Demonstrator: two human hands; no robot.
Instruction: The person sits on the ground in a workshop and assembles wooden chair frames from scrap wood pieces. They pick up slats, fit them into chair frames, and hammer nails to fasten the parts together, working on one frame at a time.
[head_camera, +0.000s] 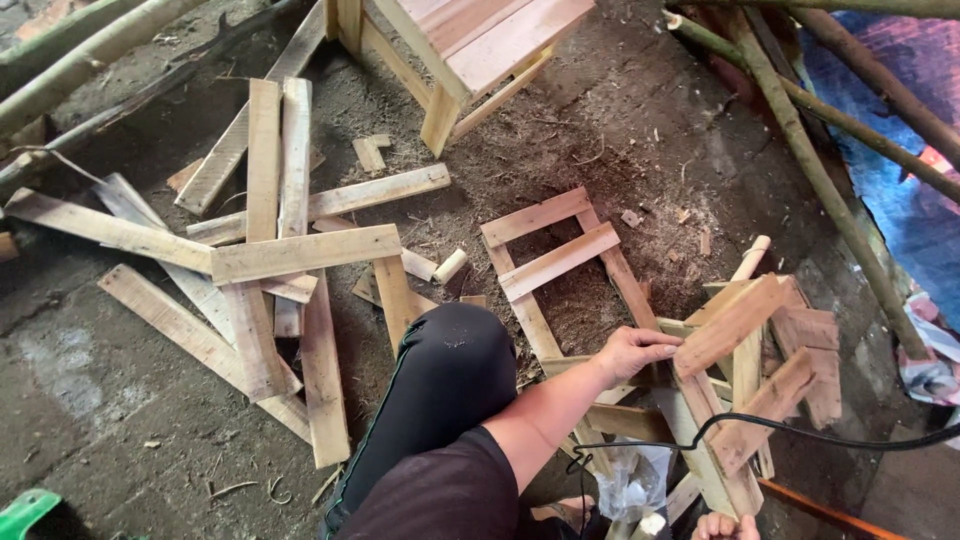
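Observation:
My left hand (635, 352) reaches out from beside my black-clad knee (450, 375) and curls its fingers over the end of a slanted wooden slat (735, 322). That slat belongs to a small frame of nailed slats (775, 395) lying at the right. Only the fingertips of my right hand (725, 526) show at the bottom edge, below the frame; what they hold is hidden. A black cable (800, 432) runs across the frame. Under my left forearm lies a clear plastic bag (630, 482).
A ladder-like slat frame (558, 262) lies on the dirt floor. Several loose planks (270, 250) are piled at the left. A wooden stool (480, 45) stands at the top. Bare poles (820, 175) and a blue tarp (900, 160) line the right side. A green object (25, 510) sits bottom left.

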